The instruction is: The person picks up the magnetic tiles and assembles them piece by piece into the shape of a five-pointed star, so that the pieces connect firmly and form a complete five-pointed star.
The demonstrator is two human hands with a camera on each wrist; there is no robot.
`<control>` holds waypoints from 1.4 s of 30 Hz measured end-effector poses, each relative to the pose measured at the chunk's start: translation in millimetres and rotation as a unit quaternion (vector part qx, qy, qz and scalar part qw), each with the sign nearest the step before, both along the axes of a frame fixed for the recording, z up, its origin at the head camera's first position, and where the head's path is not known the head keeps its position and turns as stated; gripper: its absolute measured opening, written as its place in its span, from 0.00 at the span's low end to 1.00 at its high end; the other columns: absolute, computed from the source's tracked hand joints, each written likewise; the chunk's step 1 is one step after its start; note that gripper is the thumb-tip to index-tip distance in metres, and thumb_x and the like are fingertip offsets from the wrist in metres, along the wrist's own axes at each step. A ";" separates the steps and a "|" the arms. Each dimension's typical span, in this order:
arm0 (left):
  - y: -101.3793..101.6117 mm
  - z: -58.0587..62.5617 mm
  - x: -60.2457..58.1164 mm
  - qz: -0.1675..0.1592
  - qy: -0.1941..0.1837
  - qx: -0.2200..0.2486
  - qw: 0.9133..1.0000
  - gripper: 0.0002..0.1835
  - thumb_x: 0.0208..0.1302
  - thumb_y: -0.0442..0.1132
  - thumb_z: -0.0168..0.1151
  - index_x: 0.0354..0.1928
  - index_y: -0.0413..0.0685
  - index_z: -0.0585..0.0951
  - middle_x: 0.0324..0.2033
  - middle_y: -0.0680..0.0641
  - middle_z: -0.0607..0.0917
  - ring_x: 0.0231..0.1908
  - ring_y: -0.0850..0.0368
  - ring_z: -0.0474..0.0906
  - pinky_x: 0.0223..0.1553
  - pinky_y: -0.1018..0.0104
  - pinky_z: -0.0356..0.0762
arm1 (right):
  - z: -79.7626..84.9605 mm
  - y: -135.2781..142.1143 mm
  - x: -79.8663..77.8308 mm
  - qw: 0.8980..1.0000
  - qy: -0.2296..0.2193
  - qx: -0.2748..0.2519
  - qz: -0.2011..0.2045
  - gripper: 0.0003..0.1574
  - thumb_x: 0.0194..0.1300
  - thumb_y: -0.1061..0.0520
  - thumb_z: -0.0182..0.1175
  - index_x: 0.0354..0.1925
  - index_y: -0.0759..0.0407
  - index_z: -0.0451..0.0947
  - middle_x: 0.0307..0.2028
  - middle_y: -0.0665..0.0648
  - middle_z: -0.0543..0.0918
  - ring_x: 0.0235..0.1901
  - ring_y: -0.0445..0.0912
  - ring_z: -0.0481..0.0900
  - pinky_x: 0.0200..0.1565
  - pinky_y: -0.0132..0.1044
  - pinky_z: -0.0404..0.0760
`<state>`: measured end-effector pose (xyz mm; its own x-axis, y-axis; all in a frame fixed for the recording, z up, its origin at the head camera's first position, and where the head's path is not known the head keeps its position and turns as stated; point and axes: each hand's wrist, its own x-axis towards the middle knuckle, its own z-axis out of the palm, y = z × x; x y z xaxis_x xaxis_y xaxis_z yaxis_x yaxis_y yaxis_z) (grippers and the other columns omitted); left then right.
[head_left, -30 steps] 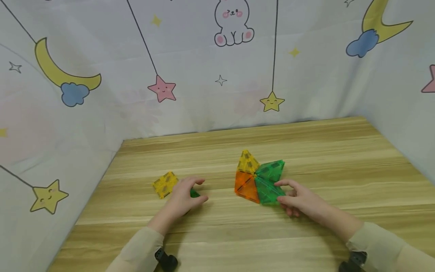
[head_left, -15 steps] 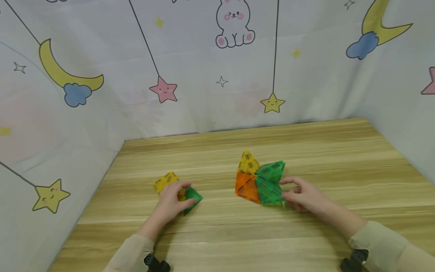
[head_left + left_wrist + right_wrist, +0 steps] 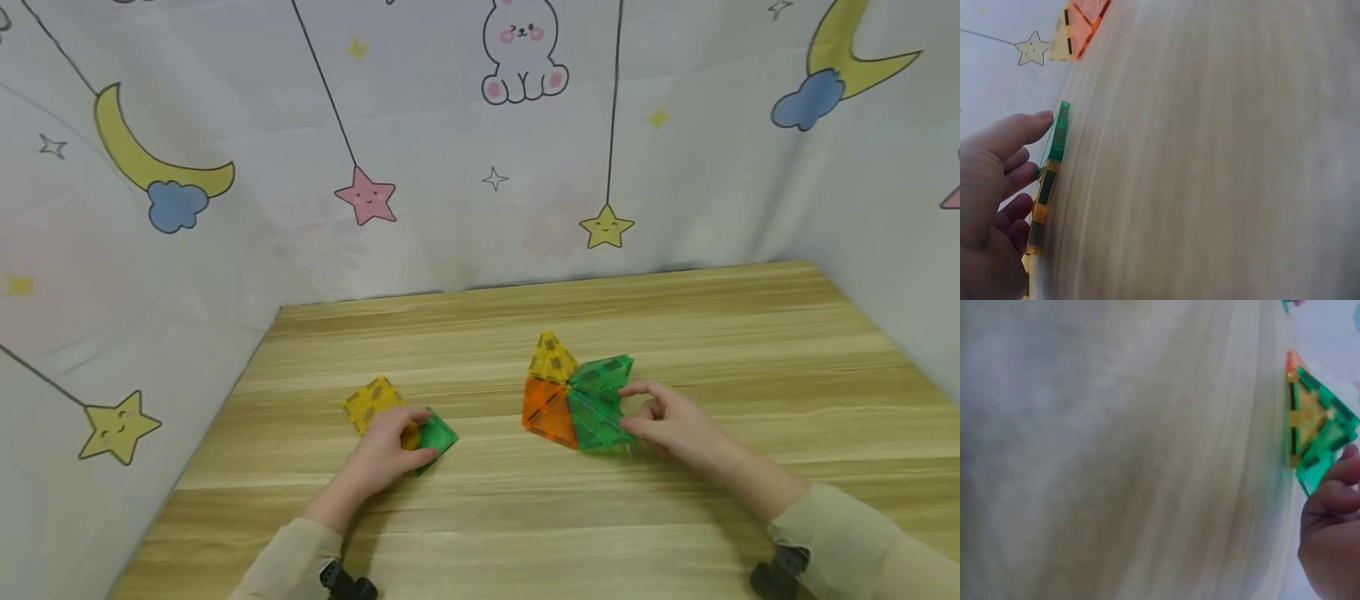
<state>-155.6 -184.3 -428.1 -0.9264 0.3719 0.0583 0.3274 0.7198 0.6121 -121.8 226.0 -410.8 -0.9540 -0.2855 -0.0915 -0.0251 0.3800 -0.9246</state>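
In the head view, my left hand (image 3: 386, 448) grips a green triangular magnetic tile (image 3: 437, 435) at the left, its thumb and index finger on opposite edges. The green tile (image 3: 1060, 131) stands edge-on in the left wrist view, beside an orange-yellow tile. Yellow magnetic tiles (image 3: 369, 403) lie behind and partly under that hand. My right hand (image 3: 675, 425) holds the outer edge of a green tile (image 3: 596, 419) with thumb and index finger. That tile belongs to a raised, fan-like build with an orange part (image 3: 550, 410) and a yellow point (image 3: 551, 358); its far side is hidden.
The wooden table (image 3: 480, 517) runs back to a printed cloth (image 3: 435, 233) that hangs behind it and along both sides. Bare wood separates the loose tiles from the build. A small dark device (image 3: 347, 581) sits at the left wrist, another (image 3: 780, 573) at the right.
My left hand has drawn back to the left, and its thumb and index finger have closed onto the green tile. The right hand stays at the build, its fingers shifting slightly on the edge.
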 end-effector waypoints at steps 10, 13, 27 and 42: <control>25.5 3.4 6.2 -0.087 -0.027 0.000 0.996 0.29 0.53 0.46 0.70 0.56 0.47 0.75 0.53 0.46 0.75 0.53 0.50 0.69 0.54 0.50 0.66 | 10.2 0.7 -3.0 0.998 0.047 0.027 -0.033 0.30 0.62 0.56 0.62 0.58 0.67 0.65 0.24 0.57 0.73 0.16 0.41 0.64 0.18 0.34 0.66; 31.6 4.7 7.7 -0.108 -0.036 0.005 0.994 0.30 0.52 0.46 0.71 0.57 0.46 0.75 0.53 0.45 0.74 0.54 0.48 0.68 0.55 0.49 0.64 | 13.7 -0.1 -3.9 0.997 0.062 0.023 -0.033 0.30 0.62 0.57 0.62 0.58 0.67 0.66 0.24 0.56 0.72 0.17 0.41 0.64 0.20 0.34 0.66; 57.8 12.2 11.0 -0.169 -0.045 -0.020 0.984 0.33 0.53 0.49 0.69 0.60 0.44 0.73 0.55 0.44 0.74 0.55 0.48 0.68 0.56 0.50 0.64 | 28.5 -17.8 0.0 0.995 0.088 0.034 0.028 0.33 0.60 0.56 0.64 0.59 0.68 0.66 0.28 0.55 0.75 0.23 0.43 0.70 0.27 0.35 0.73; 65.5 16.4 17.0 -0.191 -0.079 -0.001 0.978 0.37 0.53 0.48 0.70 0.64 0.44 0.70 0.58 0.46 0.72 0.56 0.51 0.67 0.57 0.53 0.64 | 22.9 -63.5 5.8 0.968 0.167 0.111 0.152 0.33 0.57 0.52 0.67 0.57 0.63 0.70 0.30 0.46 0.75 0.21 0.35 0.68 0.25 0.30 0.71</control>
